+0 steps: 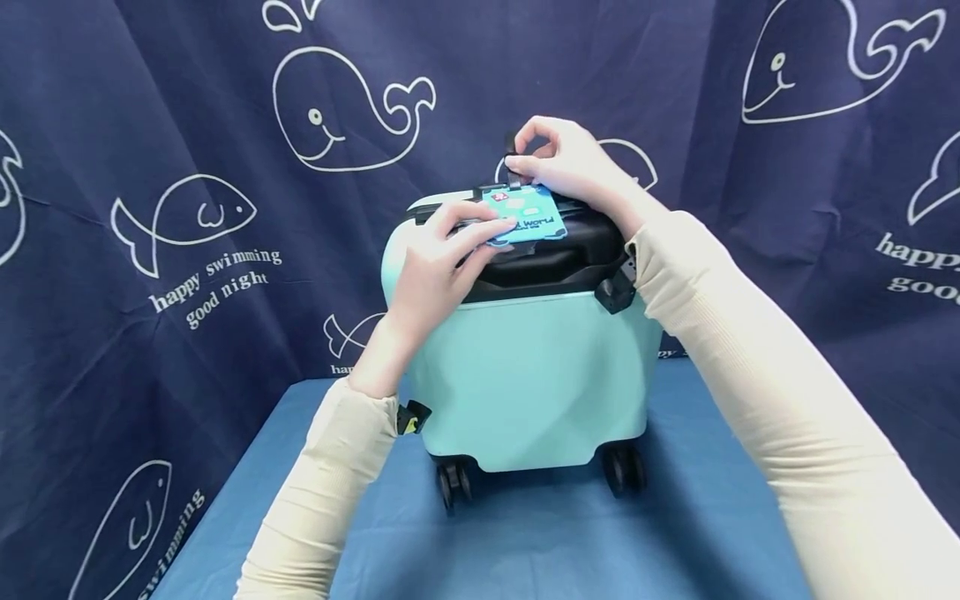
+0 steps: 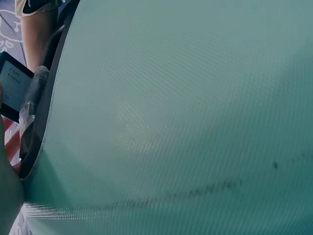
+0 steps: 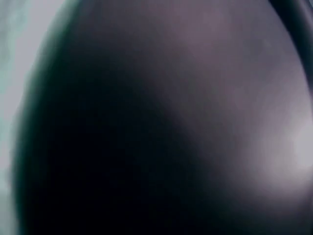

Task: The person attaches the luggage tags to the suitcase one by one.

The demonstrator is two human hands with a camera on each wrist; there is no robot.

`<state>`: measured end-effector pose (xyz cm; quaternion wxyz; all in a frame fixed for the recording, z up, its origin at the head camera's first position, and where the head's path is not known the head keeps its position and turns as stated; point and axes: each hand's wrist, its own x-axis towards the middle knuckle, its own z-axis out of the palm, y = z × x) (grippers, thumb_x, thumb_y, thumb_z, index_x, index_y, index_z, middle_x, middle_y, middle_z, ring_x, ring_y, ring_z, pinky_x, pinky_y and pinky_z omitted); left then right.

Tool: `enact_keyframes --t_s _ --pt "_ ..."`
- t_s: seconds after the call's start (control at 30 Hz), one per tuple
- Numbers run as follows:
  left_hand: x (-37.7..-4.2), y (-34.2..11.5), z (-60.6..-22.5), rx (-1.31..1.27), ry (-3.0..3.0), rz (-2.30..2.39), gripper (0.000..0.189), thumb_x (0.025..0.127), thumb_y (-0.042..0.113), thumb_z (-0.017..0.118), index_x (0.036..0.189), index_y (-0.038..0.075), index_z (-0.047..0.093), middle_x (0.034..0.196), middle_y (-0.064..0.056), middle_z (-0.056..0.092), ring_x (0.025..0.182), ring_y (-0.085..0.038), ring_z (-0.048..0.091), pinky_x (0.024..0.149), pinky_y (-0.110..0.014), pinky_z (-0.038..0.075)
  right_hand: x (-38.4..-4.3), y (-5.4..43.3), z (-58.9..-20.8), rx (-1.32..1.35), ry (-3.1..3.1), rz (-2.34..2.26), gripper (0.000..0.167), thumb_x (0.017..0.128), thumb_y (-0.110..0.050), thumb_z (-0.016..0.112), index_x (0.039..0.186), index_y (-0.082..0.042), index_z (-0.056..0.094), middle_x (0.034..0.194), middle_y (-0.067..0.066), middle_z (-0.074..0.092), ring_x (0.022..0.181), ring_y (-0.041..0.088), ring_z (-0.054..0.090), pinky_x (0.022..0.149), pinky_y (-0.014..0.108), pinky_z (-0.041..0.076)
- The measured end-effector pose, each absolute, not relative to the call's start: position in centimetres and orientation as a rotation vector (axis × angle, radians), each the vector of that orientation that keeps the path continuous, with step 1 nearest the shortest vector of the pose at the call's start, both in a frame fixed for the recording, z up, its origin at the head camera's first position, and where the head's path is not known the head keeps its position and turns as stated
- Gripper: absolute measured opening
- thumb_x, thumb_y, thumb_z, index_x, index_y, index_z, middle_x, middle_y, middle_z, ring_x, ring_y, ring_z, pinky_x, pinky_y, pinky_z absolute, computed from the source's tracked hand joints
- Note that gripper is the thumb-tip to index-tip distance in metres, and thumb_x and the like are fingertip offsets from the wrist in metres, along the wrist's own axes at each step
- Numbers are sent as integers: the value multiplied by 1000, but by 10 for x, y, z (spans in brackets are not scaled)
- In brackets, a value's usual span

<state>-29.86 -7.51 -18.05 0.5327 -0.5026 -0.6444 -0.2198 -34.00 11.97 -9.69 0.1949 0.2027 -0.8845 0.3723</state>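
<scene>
A mint-green suitcase [image 1: 536, 379] with a black top stands upright on its wheels in the head view. Across its top lies a blue luggage tag [image 1: 534, 215] printed with small pictures and lettering. My left hand [image 1: 442, 258] pinches the tag at its left edge. Above the tag's far end, my right hand [image 1: 570, 162] pinches the tag's black strap [image 1: 513, 150] between thumb and fingers. The left wrist view is mostly filled by the suitcase shell [image 2: 166, 107], with the tag [image 2: 14, 81] at its left edge. A blurred dark surface [image 3: 146, 122] fills the right wrist view.
The suitcase's black wheels [image 1: 624, 469] rest on a blue cloth-covered table [image 1: 517, 542]. Behind and at both sides hangs a navy curtain [image 1: 480, 50] with white whale and fish drawings. A black handle [image 1: 540, 267] sits in the suitcase's top front edge.
</scene>
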Motion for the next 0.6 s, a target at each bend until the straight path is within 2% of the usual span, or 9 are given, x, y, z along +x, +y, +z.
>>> enact_keyframes --t_s 0.1,0.17,0.4,0.6 --pt "-300 -74 -182 -1225 -1518 -535 18 89 7 63 104 8 72 101 -13 62 98 -22 61 85 -33 48 -342 119 -96 525 -2504 1061 19 89 -34 61 94 -17 54 64 -11 59 66 7 55 73 23 36" --pt "-300 -73 -183 -1241 -1506 -544 18 89 7 63 104 7 72 101 -13 62 96 -22 62 84 -31 48 -342 119 -97 484 -2527 1049 18 90 -33 61 94 -17 54 63 -12 56 67 8 53 73 22 35" --pt "-301 -71 -186 -1270 -1470 -598 17 85 14 70 100 8 74 97 -13 64 94 -22 62 87 -33 46 -342 116 -96 389 -2622 894 30 90 -35 58 103 -9 62 90 0 58 85 13 49 76 22 34" --pt "-304 -72 -192 -1250 -1463 -640 19 81 15 73 99 7 73 97 -13 64 95 -24 61 89 -35 44 -344 112 -98 372 -2638 897 33 90 -33 58 107 -5 66 86 -3 59 81 11 48 73 21 35"
